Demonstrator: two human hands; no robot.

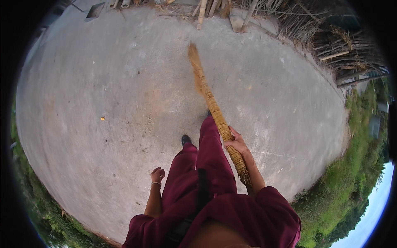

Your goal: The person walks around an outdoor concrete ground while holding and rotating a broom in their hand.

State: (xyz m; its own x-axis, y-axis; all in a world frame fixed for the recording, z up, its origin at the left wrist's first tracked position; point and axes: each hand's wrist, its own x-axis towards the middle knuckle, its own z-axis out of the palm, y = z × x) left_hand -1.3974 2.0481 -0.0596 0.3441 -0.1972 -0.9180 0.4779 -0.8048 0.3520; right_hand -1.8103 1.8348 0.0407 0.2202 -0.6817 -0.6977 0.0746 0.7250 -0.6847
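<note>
A long straw broom (215, 108) runs from beside my right forearm up to the far middle. Its handle is thick and bound with ringed strips. My right hand (237, 141) grips that handle in its lower part. The brush end (193, 58) is smeared by motion; I cannot tell whether it touches the concrete ground. Low on the left hangs my left hand (157, 175), loosely bent, with fingers a little apart and nothing in them. A bracelet circles that wrist.
Grey concrete ground (103, 82) spreads around my feet, with a small yellow-orange object (102, 118) on the left. Piles of sticks and branches (347, 53) line the far right edge. Bamboo pieces (202, 14) lie at the far side. Green plants (339, 182) border the right.
</note>
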